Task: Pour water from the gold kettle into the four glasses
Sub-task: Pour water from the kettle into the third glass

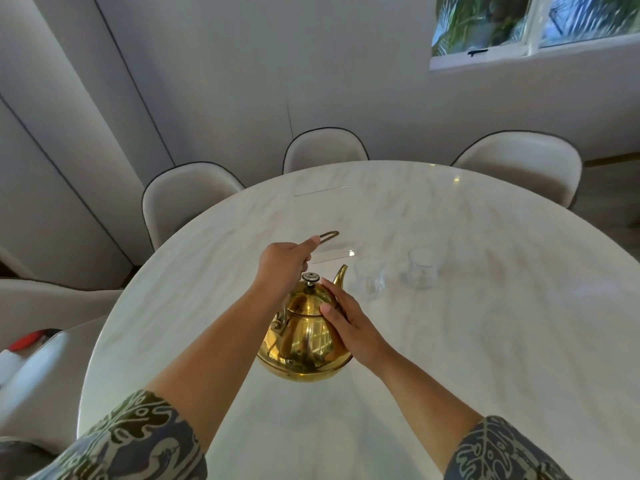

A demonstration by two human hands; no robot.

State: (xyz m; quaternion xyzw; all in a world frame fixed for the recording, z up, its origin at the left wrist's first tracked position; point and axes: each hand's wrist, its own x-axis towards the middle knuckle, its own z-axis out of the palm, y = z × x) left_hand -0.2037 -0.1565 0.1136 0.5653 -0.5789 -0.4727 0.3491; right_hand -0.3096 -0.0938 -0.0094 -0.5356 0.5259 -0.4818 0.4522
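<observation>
The gold kettle is near the middle of the white marble table, its spout pointing away toward the glasses. My left hand is closed around the kettle's thin gold handle above the lid. The fingers of my right hand lie flat on the lid and the kettle's right side. Two clear glasses stand upright just beyond the spout, one close and one further right. Both are hard to make out against the marble. I cannot tell whether the kettle rests on the table or is lifted.
Faint edges of a clear flat sheet or tray show behind my left hand. Cream chairs ring the far side of the round table. White and red items lie on a surface at the left.
</observation>
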